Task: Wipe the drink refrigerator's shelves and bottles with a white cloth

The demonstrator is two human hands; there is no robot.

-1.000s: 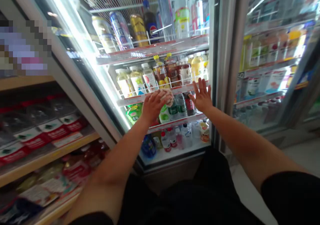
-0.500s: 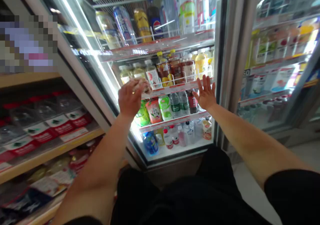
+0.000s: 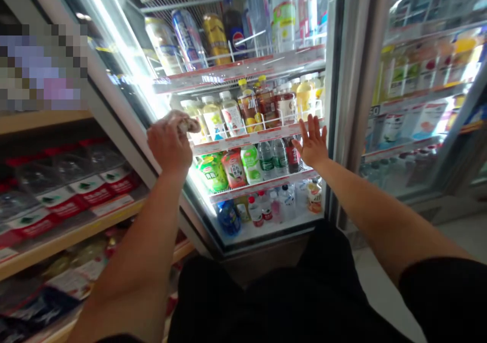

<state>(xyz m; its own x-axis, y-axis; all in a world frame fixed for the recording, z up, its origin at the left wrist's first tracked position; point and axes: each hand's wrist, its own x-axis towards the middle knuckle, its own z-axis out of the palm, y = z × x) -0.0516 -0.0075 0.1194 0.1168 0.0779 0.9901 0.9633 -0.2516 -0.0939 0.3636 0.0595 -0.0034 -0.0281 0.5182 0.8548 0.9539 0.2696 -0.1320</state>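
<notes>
A crumpled, light-coloured cloth (image 3: pixel 187 123) is bunched under the fingers of my left hand (image 3: pixel 169 147), which is closed on it. This hand is up against the left part of a glass fridge door (image 3: pixel 274 242), near the bright light strip. Over at the door's right side, my right hand (image 3: pixel 314 142) has its fingers spread and its palm toward the glass, apparently resting on it, with nothing held. Behind the glass stand a green drink bottle (image 3: pixel 211 173), an orange-red one (image 3: pixel 234 169) and several others on shelves.
To the left, a wooden-edged shelf (image 3: pixel 76 234) carries clear containers with red lids (image 3: pixel 91 155) and bagged goods below. A second glass-fronted fridge (image 3: pixel 422 79) with drinks stands on the right. My knees are close to the fridge's base.
My left hand has moved left across the glass with the cloth, uncovering more of the bottles behind it. My right hand has stayed in place.
</notes>
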